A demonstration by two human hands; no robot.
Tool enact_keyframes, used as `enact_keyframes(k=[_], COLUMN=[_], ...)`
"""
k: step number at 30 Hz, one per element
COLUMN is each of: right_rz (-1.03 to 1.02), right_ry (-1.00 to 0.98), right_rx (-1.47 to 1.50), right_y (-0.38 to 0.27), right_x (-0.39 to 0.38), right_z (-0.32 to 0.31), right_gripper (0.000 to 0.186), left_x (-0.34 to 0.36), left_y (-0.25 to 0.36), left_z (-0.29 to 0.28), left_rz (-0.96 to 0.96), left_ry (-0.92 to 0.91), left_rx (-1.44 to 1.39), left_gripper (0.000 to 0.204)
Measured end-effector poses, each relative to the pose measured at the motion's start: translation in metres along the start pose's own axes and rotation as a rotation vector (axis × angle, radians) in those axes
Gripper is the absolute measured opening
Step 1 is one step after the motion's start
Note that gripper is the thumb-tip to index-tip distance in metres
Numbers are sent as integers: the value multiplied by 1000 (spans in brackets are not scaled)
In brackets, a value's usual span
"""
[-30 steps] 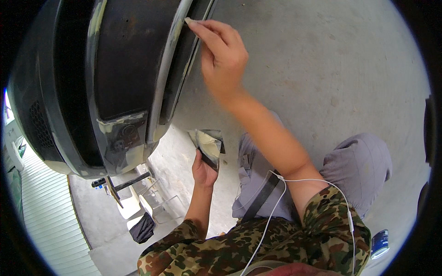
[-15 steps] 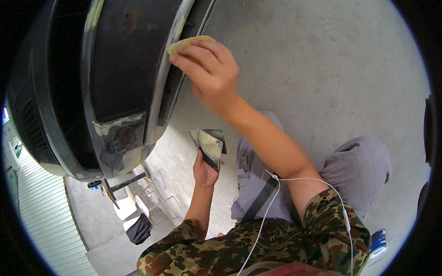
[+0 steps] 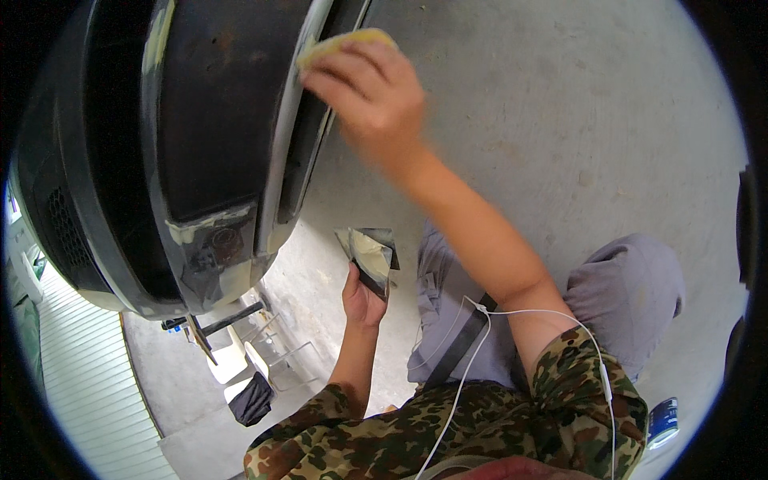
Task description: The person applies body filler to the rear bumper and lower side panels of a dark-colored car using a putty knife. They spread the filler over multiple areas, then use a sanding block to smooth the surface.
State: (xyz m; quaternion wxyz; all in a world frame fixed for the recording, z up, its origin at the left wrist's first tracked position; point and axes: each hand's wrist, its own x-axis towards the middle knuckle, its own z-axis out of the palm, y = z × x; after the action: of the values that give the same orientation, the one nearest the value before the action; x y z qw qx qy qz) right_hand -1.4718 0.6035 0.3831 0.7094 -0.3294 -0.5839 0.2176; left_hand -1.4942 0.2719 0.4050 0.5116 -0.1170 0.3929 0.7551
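Note:
My right hand, slightly smeared by motion, is closed on a thin yellow filler spreader. The spreader's edge meets the grey-coated rim of a dark car bumper, close to a pale filler streak. Lower and nearer to me, my left hand grips a dark mixing plate, its thumb along one side. A lump of cream-coloured body filler lies on this plate. Cream filler patches also show on the bumper's near corner.
The bumper fills the upper left, with stand bars beneath its near end. White chairs and a black cloth are beyond my left arm. A blue can stands at lower right on the concrete floor. White earphone cable crosses my right arm.
My right hand and the spreader have moved up along the bumper's rim. The view has shifted a little; my left hand still holds the plate of filler.

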Motion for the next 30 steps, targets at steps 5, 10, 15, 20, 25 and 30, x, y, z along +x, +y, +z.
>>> enact_keyframes(k=[5, 10, 15, 20, 25, 30], right_rz=[48, 249, 264, 176, 152, 254], right_ry=[-35, 101, 170, 92, 38, 77], right_rx=[100, 185, 192, 155, 215, 226], right_y=[-22, 8, 30, 26, 7, 8], right_x=[-13, -3, 9, 1, -19, -20], right_z=[-11, -12, -7, -6, -12, -18], right_gripper=[26, 35, 33, 28, 25, 37], left_x=[8, 6, 4, 7, 13, 14], left_y=[-10, -22, -21, -19, -25, -23], left_z=[10, 17, 11, 7, 8, 6], left_rz=[-12, -8, -34, 14, 15, 6], left_ry=[-33, -12, -84, -42, -2, -35], left_rx=[41, 68, -44, 18, -14, -7], left_gripper=[47, 38, 44, 43, 38, 42])
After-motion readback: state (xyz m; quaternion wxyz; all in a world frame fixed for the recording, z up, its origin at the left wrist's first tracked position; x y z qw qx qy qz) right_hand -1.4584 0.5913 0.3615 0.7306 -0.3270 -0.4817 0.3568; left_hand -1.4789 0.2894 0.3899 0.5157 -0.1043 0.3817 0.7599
